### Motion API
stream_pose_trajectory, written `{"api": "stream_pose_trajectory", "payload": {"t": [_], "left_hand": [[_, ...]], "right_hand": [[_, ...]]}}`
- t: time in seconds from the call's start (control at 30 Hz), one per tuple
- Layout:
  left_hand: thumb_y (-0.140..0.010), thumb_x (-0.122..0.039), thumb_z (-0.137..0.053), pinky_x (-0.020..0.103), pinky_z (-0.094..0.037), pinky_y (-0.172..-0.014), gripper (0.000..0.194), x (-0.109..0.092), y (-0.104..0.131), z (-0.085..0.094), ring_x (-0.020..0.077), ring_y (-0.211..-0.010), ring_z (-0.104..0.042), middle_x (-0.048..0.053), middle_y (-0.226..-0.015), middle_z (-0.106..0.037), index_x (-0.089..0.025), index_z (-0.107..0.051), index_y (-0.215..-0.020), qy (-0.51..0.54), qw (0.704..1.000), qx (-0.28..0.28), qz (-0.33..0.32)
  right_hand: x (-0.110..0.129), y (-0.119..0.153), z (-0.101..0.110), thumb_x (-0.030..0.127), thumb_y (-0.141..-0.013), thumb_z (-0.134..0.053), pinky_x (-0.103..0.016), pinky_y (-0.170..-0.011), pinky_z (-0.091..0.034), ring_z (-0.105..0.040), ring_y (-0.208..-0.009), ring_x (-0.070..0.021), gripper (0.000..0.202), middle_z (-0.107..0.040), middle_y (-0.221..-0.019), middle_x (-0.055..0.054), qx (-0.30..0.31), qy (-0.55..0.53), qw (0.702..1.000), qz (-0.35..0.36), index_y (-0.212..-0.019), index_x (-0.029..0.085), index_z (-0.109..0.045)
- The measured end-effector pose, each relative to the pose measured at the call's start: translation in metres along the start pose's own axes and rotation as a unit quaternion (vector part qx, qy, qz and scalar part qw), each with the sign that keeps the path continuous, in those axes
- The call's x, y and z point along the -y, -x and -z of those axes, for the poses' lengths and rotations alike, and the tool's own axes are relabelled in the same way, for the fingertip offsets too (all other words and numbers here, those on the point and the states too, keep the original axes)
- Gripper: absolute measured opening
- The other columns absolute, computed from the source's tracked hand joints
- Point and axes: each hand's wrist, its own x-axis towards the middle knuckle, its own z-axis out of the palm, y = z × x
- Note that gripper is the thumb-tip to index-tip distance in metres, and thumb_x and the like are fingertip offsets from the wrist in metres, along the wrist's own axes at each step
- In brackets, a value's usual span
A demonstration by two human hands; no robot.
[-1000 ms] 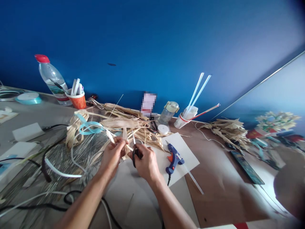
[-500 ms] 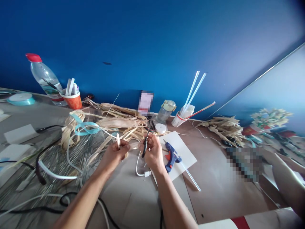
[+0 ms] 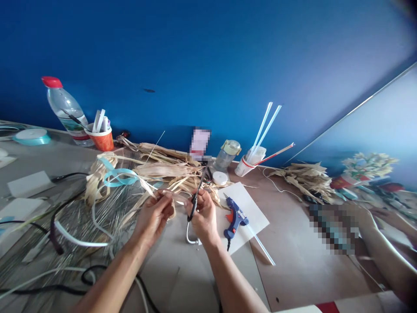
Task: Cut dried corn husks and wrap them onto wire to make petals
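Pinching a pale strip of husk (image 3: 178, 198) between thumb and fingertips, my left hand (image 3: 154, 215) is closed, its other fingers curled inward. The strip runs across the short gap toward my right hand (image 3: 203, 215), which is wrapped around black-handled scissors (image 3: 194, 203), their blades pointing up and away from me. I cannot tell whether my right fingertips also grip the strip's end, or how far apart the blades stand. Both hands are above the surface (image 3: 182, 282), in front of a heap of dry husks (image 3: 166, 168).

Beside my right forearm, a blue glue gun (image 3: 237, 219) lies on a white sheet (image 3: 258, 208), a clear stick jutting from its back. Just below my right hand I see a white cable (image 3: 188, 237). Behind the sheet are a white round object (image 3: 220, 178), a clear jar (image 3: 224, 157) and a paper cup (image 3: 245, 168) with clear sticks upright in it.

On my left, a loop of light-blue ribbon (image 3: 122, 179) rests over the husks and thin wires (image 3: 81, 226); farther back, an orange cup (image 3: 103, 141) stands beside a red-capped bottle (image 3: 67, 106). Well to my right, another person's arm (image 3: 387, 248) reaches over the surface, near a second husk pile (image 3: 302, 176).
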Motion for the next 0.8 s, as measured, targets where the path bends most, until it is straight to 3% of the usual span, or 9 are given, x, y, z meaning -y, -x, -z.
{"api": "stream_pose_trajectory", "payload": {"t": [0.1, 0.27, 0.53, 0.8], "left_hand": [[-0.06, -0.028, -0.08, 0.013, -0.035, -0.041, 0.027, 0.0, -0.003, 0.001, 0.0025, -0.043, -0.04, -0.008, -0.053, -0.047, -0.015, -0.059, -0.071, -0.023, 0.998, -0.039, -0.037], [-0.064, -0.031, -0.075, 0.016, -0.032, -0.041, 0.022, 0.0, -0.01, 0.008, 0.0043, -0.042, -0.04, -0.008, -0.049, -0.047, -0.017, -0.059, -0.071, -0.071, 0.987, -0.076, -0.124], [-0.064, -0.029, -0.074, 0.018, -0.035, -0.044, 0.02, -0.004, -0.013, 0.01, 0.0063, -0.044, -0.046, -0.006, -0.054, -0.055, -0.018, -0.058, -0.07, -0.062, 0.979, -0.116, -0.156], [-0.068, -0.031, -0.072, 0.018, -0.028, -0.042, 0.021, -0.001, -0.017, 0.017, 0.0048, -0.041, -0.033, -0.009, -0.047, -0.04, -0.018, -0.056, -0.071, -0.086, 0.974, -0.117, -0.173]], "right_hand": [[0.007, 0.004, 0.003, 0.023, -0.069, -0.055, -0.022, -0.054, -0.039, -0.047, -0.056, -0.0107, 0.022, -0.05, -0.064, 0.004, 0.028, 0.124, 0.992, 0.023, -0.09, 0.019, -0.05], [0.023, 0.007, 0.013, 0.025, -0.067, -0.057, -0.026, -0.065, -0.038, -0.048, -0.059, -0.0127, 0.021, -0.054, -0.063, 0.005, 0.1, 0.348, 0.927, 0.1, -0.088, 0.019, -0.058], [0.028, 0.004, 0.019, 0.022, -0.069, -0.06, -0.028, -0.073, -0.039, -0.055, -0.057, -0.0129, 0.024, -0.061, -0.062, 0.004, 0.177, 0.405, 0.893, 0.09, -0.092, 0.02, -0.062], [0.032, 0.001, 0.029, 0.027, -0.067, -0.069, -0.025, -0.065, -0.037, -0.051, -0.051, -0.0106, 0.015, -0.058, -0.057, 0.006, 0.212, 0.448, 0.861, 0.11, -0.08, 0.022, -0.064]]}}
